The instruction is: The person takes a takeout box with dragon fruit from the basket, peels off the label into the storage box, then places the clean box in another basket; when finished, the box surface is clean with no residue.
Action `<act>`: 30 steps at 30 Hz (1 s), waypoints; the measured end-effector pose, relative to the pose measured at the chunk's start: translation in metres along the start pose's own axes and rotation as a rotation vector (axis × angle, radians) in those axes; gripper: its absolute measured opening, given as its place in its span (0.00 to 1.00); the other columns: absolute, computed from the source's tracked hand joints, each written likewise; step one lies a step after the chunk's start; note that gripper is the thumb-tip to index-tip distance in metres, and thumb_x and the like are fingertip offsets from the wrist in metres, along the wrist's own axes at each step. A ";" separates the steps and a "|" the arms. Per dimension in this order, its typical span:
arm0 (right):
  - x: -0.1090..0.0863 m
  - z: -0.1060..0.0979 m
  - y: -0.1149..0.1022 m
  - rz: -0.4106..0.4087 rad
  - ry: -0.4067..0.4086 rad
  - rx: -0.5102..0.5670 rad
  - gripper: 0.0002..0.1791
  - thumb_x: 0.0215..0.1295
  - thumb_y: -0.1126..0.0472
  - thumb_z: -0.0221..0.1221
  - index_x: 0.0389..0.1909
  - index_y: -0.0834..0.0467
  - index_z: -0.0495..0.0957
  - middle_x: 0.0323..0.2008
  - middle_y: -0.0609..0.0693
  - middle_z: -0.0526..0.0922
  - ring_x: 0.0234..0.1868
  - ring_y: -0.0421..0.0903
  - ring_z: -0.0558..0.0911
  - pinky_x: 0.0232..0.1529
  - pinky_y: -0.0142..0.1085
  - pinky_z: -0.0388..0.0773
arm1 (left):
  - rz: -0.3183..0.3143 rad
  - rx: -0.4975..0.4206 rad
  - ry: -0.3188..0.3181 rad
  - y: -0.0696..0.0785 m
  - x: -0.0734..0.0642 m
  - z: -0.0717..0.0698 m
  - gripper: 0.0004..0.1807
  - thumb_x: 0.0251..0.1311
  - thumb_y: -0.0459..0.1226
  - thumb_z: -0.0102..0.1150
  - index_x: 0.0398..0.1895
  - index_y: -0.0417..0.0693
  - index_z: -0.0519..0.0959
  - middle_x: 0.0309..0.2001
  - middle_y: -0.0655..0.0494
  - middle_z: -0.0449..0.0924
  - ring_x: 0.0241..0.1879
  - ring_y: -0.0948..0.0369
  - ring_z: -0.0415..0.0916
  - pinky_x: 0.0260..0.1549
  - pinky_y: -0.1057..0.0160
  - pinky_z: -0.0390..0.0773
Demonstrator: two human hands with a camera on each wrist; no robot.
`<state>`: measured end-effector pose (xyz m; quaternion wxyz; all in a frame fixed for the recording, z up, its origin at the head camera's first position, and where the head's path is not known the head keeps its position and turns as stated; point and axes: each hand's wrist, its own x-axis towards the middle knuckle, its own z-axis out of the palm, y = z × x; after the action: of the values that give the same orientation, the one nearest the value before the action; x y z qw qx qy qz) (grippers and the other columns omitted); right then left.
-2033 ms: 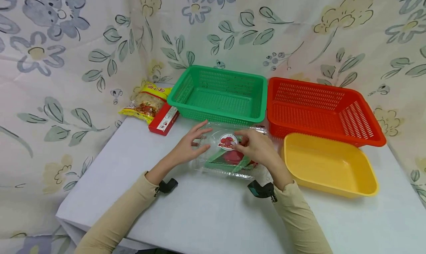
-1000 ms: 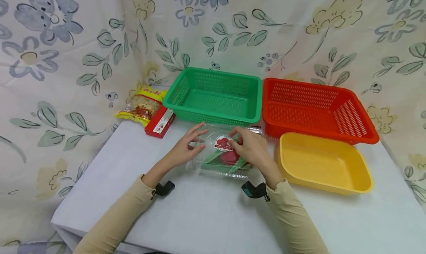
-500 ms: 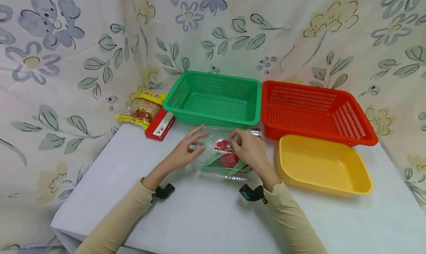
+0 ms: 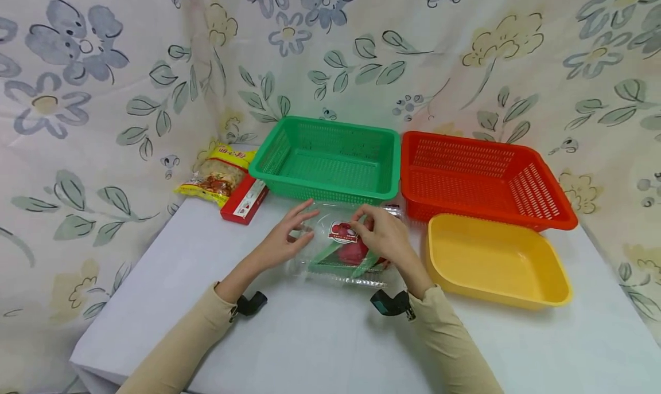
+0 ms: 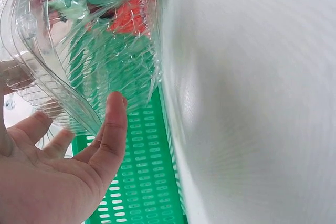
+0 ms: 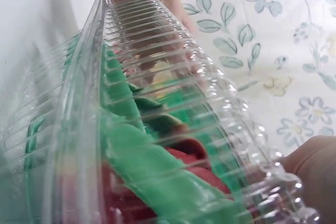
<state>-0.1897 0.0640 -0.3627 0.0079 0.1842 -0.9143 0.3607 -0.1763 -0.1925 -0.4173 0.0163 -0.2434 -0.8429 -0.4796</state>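
Note:
A clear plastic clamshell box (image 4: 321,225) lies on the table in front of the green basket, with green and red vegetable-like pieces (image 4: 352,253) inside. A round red-and-white sticker (image 4: 341,231) sits on its lid. My right hand (image 4: 386,233) is over the lid, thumb and forefinger bent together at the sticker's right edge, pinching there. At the box's left end is my left hand (image 4: 281,240), its fingers spread along the side. In the left wrist view that hand (image 5: 68,166) has a raised finger beside the ribbed plastic wall. The right fingertips are hidden in the right wrist view.
Behind the box stands a green basket (image 4: 325,188), with a red basket (image 4: 488,215) to its right. A yellow tray (image 4: 498,293) is at the right front. A yellow food bag (image 4: 219,173) and a red carton (image 4: 244,201) lie at the back left.
The right thumb and forefinger have drawn closer together at the sticker's edge. The left hand keeps its place by the box. The whole scene shifts slightly left and down as the head view moves.

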 end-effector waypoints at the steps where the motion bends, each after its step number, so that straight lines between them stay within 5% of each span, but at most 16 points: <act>1: 0.000 0.000 0.000 -0.002 -0.005 0.021 0.03 0.66 0.55 0.63 0.36 0.50 0.83 0.17 0.46 0.71 0.21 0.45 0.70 0.21 0.37 0.60 | -0.003 0.000 0.000 0.000 0.000 0.000 0.27 0.68 0.32 0.57 0.70 0.45 0.68 0.77 0.49 0.48 0.51 0.50 0.77 0.39 0.58 0.83; 22: 0.000 -0.009 0.009 -0.037 -0.161 0.385 0.03 0.68 0.64 0.60 0.37 0.61 0.80 0.18 0.49 0.68 0.15 0.43 0.66 0.15 0.31 0.61 | -0.005 0.001 -0.007 -0.001 -0.003 0.000 0.27 0.69 0.34 0.56 0.71 0.45 0.68 0.78 0.47 0.47 0.52 0.49 0.76 0.40 0.59 0.82; 30: 0.003 -0.011 0.013 -0.063 -0.164 0.410 0.06 0.69 0.65 0.60 0.39 0.65 0.80 0.19 0.48 0.67 0.17 0.41 0.64 0.16 0.30 0.60 | 0.017 -0.007 -0.004 -0.001 -0.001 0.000 0.26 0.70 0.35 0.55 0.70 0.43 0.68 0.78 0.51 0.47 0.52 0.49 0.76 0.40 0.58 0.83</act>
<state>-0.1982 0.0784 -0.3628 -0.0930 0.2392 -0.8131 0.5224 -0.1758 -0.1936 -0.4181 0.0179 -0.2514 -0.8391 -0.4820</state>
